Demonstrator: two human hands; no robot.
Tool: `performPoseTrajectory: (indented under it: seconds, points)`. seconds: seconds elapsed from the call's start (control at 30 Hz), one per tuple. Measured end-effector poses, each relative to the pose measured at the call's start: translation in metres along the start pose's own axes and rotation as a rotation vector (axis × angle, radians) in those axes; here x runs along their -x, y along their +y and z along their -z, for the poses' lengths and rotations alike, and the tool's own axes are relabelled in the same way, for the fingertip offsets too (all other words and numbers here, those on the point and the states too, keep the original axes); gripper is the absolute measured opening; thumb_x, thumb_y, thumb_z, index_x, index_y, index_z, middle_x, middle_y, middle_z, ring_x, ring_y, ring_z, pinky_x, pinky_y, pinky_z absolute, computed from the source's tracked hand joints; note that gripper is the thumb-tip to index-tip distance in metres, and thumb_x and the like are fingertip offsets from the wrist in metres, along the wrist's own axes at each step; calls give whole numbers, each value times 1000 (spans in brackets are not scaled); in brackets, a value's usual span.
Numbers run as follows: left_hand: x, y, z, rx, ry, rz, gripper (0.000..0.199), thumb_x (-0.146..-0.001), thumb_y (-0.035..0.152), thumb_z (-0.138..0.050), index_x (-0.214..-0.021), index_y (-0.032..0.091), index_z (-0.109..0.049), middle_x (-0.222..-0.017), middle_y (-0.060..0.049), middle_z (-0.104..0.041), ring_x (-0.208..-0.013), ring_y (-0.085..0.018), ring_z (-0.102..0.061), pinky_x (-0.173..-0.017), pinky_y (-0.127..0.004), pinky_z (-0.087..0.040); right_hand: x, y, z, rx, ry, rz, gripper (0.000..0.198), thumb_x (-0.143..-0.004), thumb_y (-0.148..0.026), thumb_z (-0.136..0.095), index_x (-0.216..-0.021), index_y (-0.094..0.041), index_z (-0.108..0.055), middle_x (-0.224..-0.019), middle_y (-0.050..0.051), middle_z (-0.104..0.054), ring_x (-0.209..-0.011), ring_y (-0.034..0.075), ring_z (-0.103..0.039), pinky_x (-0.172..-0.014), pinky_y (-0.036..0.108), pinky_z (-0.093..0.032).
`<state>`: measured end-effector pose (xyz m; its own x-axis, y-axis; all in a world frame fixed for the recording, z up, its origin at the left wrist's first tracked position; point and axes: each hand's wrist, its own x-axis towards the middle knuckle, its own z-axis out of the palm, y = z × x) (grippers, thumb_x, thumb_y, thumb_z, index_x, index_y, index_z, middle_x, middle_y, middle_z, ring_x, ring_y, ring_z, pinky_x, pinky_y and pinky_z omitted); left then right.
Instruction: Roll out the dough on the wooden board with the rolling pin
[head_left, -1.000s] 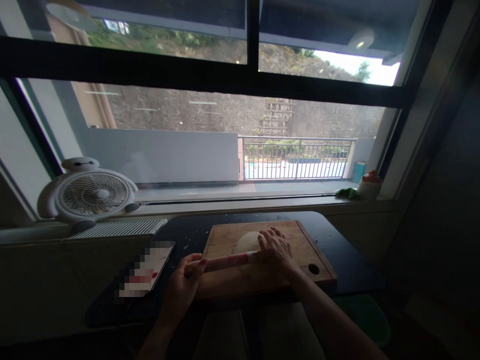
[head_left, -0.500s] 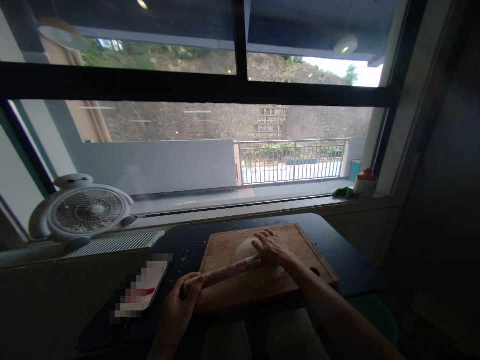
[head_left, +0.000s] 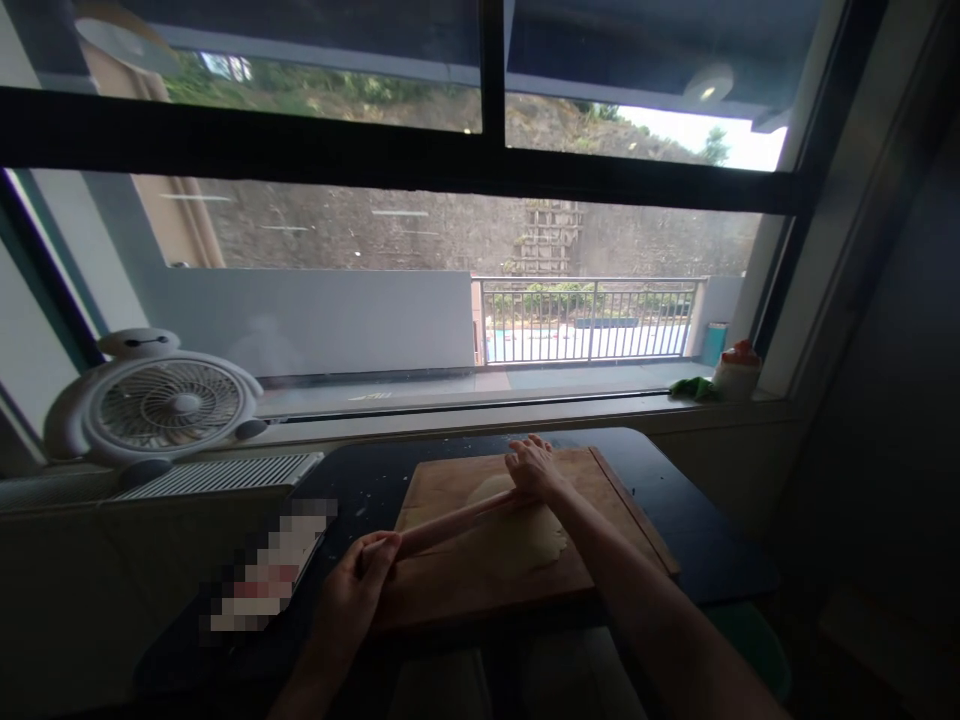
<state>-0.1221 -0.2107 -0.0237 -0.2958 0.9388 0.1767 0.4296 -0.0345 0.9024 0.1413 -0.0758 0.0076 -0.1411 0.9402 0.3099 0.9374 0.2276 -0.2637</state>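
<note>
My left hand [head_left: 351,583] is wrapped round the near left end of a rolling pin [head_left: 450,522]. The pin slants across a pale sheet of dough [head_left: 521,538] on a wooden board [head_left: 442,585]. On the pin's far right end rests the palm of my right hand [head_left: 534,470], its fingers stretched out forward past the pin and not wrapped round it. Dough shows on both sides of the pin, with a ragged edge at the near right. My right hand and the pin hide part of it.
The board lies on a dark table [head_left: 675,500] below a wide window. A pixelated flat object [head_left: 270,570] is at the table's left. A white fan [head_left: 180,400] stands at far left. On the sill are a bottle with an orange top [head_left: 739,372] and a green cloth [head_left: 691,388].
My right hand has moved a little forward, its fingers now raised and bunched more. The pin has rolled, and more of the dough's near right edge shows. The view has shifted slightly.
</note>
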Motion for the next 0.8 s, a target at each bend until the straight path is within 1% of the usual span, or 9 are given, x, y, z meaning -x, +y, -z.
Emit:
performPoseTrajectory:
  seconds: [0.1,0.2,0.3,0.37,0.43,0.5,0.57,0.67,0.8]
  points:
    - [-7,2,-7,16,-22,-15,55,-70,65,-56,-96,17,-64,-75,-3,-69,-74,-23,-65,-67,-31,-51,-30,-1,-3,17,-43,28,38,-88,-34,-44,-120,-20,-57,-121,10,-56,-119,23,-40,-99,36,-28]
    - [-7,8,-14,29,-7,-71,53,-68,63,-58,-94,18,-64,-74,-2,-68,-74,-22,-65,-67,-30,-52,-33,5,-5,9,-93,28,42,-87,-38,-46,-122,-18,-56,-123,12,-55,-116,24,-45,-94,35,-33]
    - [0,13,-16,37,21,-117,49,-69,60,-59,-94,19,-64,-83,-3,-70,-82,-23,-65,-72,-28,-51,-12,17,-1,-5,-152,48,42,-89,-42,-42,-123,-20,-54,-123,10,-55,-115,24,-47,-93,35,-35]
    - [5,13,-15,51,22,-128,46,-70,58,-59,-94,19,-64,-84,-2,-70,-82,-22,-65,-73,-27,-51,13,25,5,-6,-174,90,39,-92,-39,-36,-122,-22,-53,-128,7,-53,-119,22,-43,-97,35,-32]
    - [10,13,-15,61,17,-122,45,-71,58,-58,-95,20,-64,-82,-1,-69,-79,-20,-64,-71,-26,-50,40,32,9,3,-146,145,38,-96,-35,-29,-122,-23,-53,-131,5,-50,-125,20,-37,-103,35,-26]
    - [13,12,-16,58,13,-124,45,-72,58,-57,-94,19,-63,-81,-1,-68,-79,-20,-64,-70,-26,-50,63,36,12,13,-86,190,40,-97,-32,-23,-122,-23,-53,-130,4,-50,-128,19,-33,-106,35,-22]
    - [16,12,-16,49,6,-134,45,-73,58,-56,-94,19,-62,-80,-1,-67,-79,-20,-63,-70,-26,-49,75,38,13,21,-34,205,43,-98,-32,-20,-121,-23,-54,-129,3,-51,-129,18,-31,-106,34,-21]
    - [18,14,-16,38,-5,-126,45,-75,59,-54,-92,19,-62,-77,-1,-67,-76,-20,-63,-68,-25,-49,65,34,11,23,-6,159,41,-97,-32,-22,-119,-24,-56,-129,2,-51,-127,18,-33,-106,34,-21]
    - [18,14,-11,3,9,-107,43,-76,59,-53,-93,20,-64,-82,-1,-69,-80,-21,-64,-69,-25,-49,15,17,4,29,-76,82,38,-95,-38,-29,-122,-26,-54,-127,3,-54,-122,19,-39,-102,35,-25]
